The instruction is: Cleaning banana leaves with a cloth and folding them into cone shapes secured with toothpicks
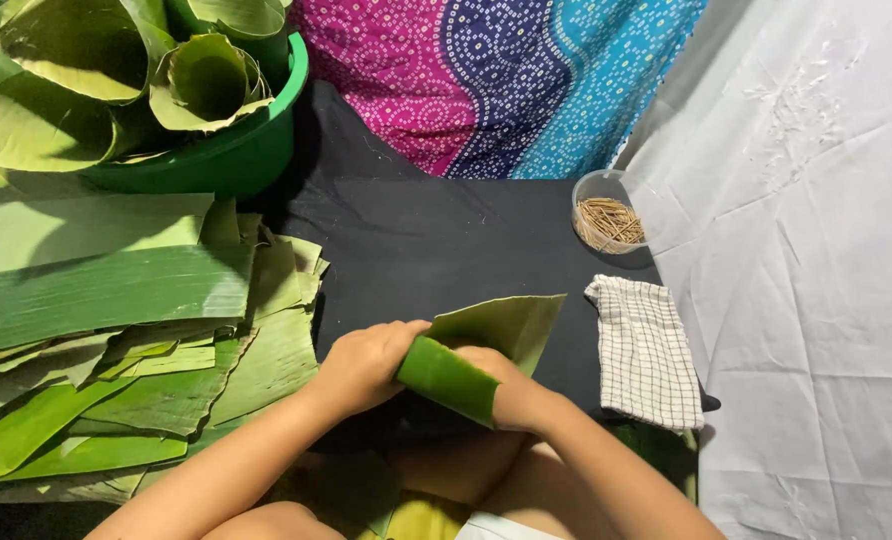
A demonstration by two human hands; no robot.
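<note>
A black cloth point(436, 240) covered the middle of the work surface, and everything else sat around it. At its far right corner stood a small clear bowl point(598, 190) filled with thin wooden sticks point(611, 222). A white checked towel point(646, 350) lay folded along its right edge, partly over a white sheet point(816, 250) that spread out to the right. Beyond the black cloth's far edge hung a dotted fabric point(496, 80) in pink, dark blue and turquoise. At its far left corner sat a green tub point(236, 150).
</note>
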